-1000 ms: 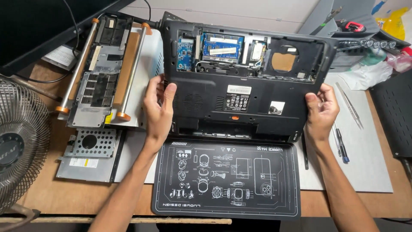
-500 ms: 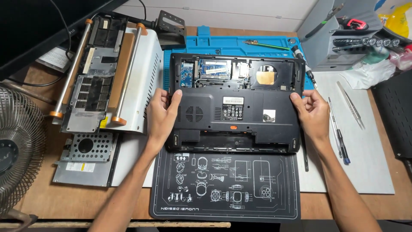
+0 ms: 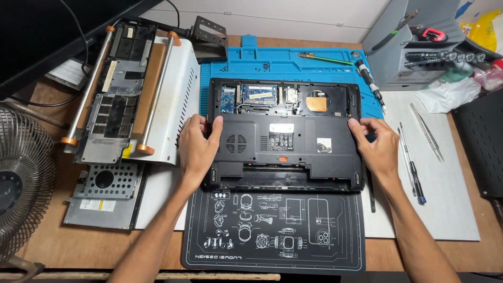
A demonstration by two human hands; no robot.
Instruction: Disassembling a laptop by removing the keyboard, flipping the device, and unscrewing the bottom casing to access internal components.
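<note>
A black laptop (image 3: 285, 141) lies upside down, its bottom panel open at the back so green circuit boards and a copper patch show. It rests partly on a blue work mat (image 3: 293, 63) and partly on a black mat with white drawings (image 3: 272, 230). My left hand (image 3: 198, 149) grips the laptop's left edge, thumb on top. My right hand (image 3: 376, 147) holds the right edge the same way.
A white machine with two rollers (image 3: 131, 89) stands at the left, a perforated metal plate (image 3: 107, 194) below it, a fan (image 3: 21, 178) at the far left. Tweezers (image 3: 425, 131), a pen (image 3: 411, 167) and a screwdriver (image 3: 369, 81) lie right of the laptop. A grey tool holder (image 3: 414, 47) stands behind.
The laptop was raised and tilted toward me; it has come down and back and now lies flat on the mats. Both hands stayed on its side edges.
</note>
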